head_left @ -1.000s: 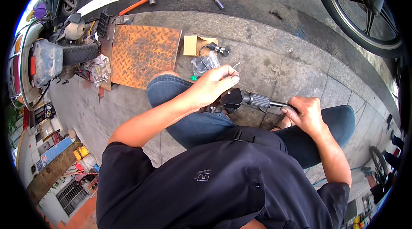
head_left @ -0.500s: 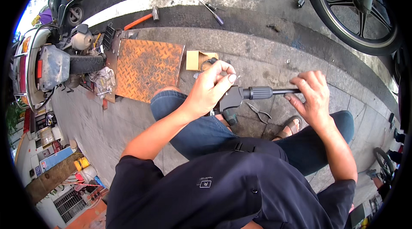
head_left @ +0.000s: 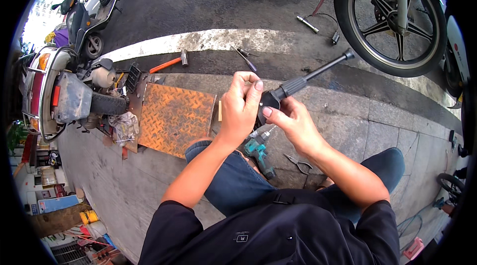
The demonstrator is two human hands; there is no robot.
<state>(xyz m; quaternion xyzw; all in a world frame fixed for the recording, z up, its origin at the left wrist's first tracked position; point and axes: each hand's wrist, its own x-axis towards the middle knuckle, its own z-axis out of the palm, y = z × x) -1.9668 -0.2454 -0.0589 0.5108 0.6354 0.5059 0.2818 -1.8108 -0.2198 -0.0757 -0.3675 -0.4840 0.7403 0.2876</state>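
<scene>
I am holding a black assembly (head_left: 270,101) raised above my lap, with a ribbed sleeve and a thin rod that slants up to the right. My left hand (head_left: 242,111) is closed at its left side, thumb and index finger pinched at the housing; anything small between them is hidden. My right hand (head_left: 293,126) grips the housing from below right, thumb on its front. Beneath my hands lies a teal power drill (head_left: 258,155), with pliers (head_left: 298,163) to its right.
An orange checker plate (head_left: 174,118) lies left of me, beside a partly stripped scooter (head_left: 69,93). Farther out are a hammer (head_left: 169,63), screwdrivers (head_left: 246,58) and a metal tube (head_left: 307,24). A motorcycle wheel (head_left: 390,41) stands at right, a parked scooter (head_left: 92,4) at back left.
My right hand has left the rod and moved left onto the housing. The assembly has tilted, its rod end now raised. The drill has come into view below my hands.
</scene>
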